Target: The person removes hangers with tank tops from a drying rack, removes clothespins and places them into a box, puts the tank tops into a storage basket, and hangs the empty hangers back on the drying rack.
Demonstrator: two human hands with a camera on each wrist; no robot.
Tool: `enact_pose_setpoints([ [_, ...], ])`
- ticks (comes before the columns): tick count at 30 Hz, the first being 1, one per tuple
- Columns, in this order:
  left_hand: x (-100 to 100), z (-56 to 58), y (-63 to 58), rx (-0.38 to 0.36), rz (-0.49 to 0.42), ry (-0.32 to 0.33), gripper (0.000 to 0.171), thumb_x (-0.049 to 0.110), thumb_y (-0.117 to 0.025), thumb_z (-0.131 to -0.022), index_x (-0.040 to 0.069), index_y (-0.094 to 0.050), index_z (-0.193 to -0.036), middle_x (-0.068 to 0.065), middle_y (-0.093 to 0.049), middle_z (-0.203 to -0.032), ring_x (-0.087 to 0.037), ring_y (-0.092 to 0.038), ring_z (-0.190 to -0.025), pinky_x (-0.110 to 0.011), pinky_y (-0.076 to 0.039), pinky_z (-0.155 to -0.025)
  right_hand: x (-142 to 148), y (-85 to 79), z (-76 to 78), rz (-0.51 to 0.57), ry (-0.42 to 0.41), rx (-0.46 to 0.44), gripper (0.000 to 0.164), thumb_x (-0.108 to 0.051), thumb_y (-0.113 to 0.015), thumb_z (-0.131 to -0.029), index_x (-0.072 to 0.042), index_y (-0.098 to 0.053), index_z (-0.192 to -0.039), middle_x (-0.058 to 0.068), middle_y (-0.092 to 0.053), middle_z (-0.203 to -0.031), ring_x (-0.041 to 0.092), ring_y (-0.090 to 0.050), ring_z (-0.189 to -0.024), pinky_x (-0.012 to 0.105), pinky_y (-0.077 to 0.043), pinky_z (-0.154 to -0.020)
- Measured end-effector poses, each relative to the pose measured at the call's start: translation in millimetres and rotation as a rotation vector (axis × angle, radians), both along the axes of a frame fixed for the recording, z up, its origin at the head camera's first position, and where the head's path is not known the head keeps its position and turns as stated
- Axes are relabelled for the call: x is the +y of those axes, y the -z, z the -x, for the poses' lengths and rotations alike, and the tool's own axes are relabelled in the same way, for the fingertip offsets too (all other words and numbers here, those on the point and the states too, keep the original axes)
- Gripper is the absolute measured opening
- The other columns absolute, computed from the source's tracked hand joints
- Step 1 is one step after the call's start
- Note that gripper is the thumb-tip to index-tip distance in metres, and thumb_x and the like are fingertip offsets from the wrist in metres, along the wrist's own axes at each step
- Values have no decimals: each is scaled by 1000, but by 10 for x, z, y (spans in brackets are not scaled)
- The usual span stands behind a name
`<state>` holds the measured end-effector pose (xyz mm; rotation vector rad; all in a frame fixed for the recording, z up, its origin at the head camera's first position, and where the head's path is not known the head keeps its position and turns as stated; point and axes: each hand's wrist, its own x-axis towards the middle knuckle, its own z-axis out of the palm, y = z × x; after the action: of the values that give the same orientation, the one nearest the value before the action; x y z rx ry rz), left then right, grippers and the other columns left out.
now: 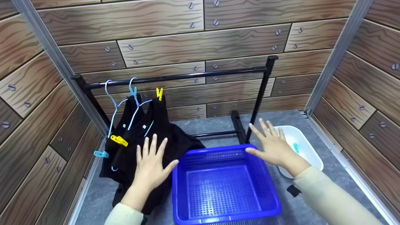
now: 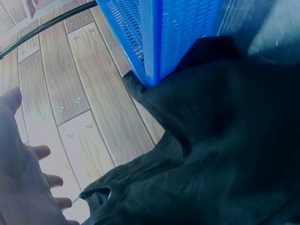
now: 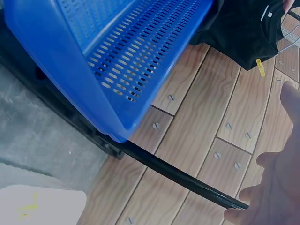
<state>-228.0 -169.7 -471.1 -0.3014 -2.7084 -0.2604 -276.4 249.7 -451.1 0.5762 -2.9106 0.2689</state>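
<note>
Black sleeveless garments (image 1: 157,118) hang from blue hangers (image 1: 116,105) at the left of a black rack. Yellow clothespins (image 1: 119,141) and light blue clothespins (image 1: 101,154) are clipped on them. My left hand (image 1: 151,168) is spread with straight fingers in front of the black cloth; in the left wrist view its fingertips stand apart from the cloth. Over the right rim of a blue plastic basket (image 1: 228,217), my right hand (image 1: 273,148) is held up with fingers spread. It holds nothing, and the basket has no clothes inside.
The rack's top bar (image 1: 193,75) runs across the back, its right post (image 1: 260,97) behind my right hand. A white basin (image 1: 312,156) with a small teal item (image 1: 296,147) sits on the grey floor at right. Wood-patterned walls (image 1: 237,40) enclose three sides.
</note>
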Motion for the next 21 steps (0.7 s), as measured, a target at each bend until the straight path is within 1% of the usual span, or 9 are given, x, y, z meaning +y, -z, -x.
enact_pose_setpoints([
  [4, -22, 19, -64, 18, -7, 2, 81, 73, -38, -80, 25, -28, -145, -11, -12, -153, -35, -5, -139, -58, -2, -106, 2, -98, 48, -13, 3, 23, 85, -68, -43, -82, -29, -7, -148, 17, -3, -153, 41, -2, -138, 68, 1, -99],
  [9, -42, 16, -117, 28, -2, -7, 82, 74, -34, -80, 25, -27, -145, -10, -12, -153, -35, -4, -139, -57, -2, -106, -11, -224, 89, -21, 8, 53, 85, -72, -38, -81, -32, -4, -148, 15, 0, -153, 41, -3, -137, 68, -2, -99],
  [11, -53, 15, -132, 33, 4, -8, 82, 75, -34, -80, 25, -27, -145, -11, -13, -153, -36, -6, -139, -58, -3, -106, -21, -273, 93, -16, 6, 57, 85, -72, -37, -81, -32, -3, -148, 15, 1, -153, 42, -3, -137, 68, -2, -99],
  [16, -73, 26, -178, 68, 6, -2, 80, 72, -39, -81, 25, -29, -145, -13, -17, -151, -37, -8, -138, -59, -4, -105, -34, -411, 118, 7, 10, 77, 83, -69, -41, -82, -33, -5, -147, 14, 1, -153, 40, -1, -138, 66, 1, -101],
  [21, -85, 25, -219, 102, -6, 1, 80, 71, -41, -81, 23, -31, -144, -15, -18, -150, -38, -9, -138, -59, -4, -105, -44, -545, 173, 15, 18, 103, 83, -68, -44, -82, -36, -2, -147, 12, 2, -154, 38, 1, -139, 64, 3, -102],
])
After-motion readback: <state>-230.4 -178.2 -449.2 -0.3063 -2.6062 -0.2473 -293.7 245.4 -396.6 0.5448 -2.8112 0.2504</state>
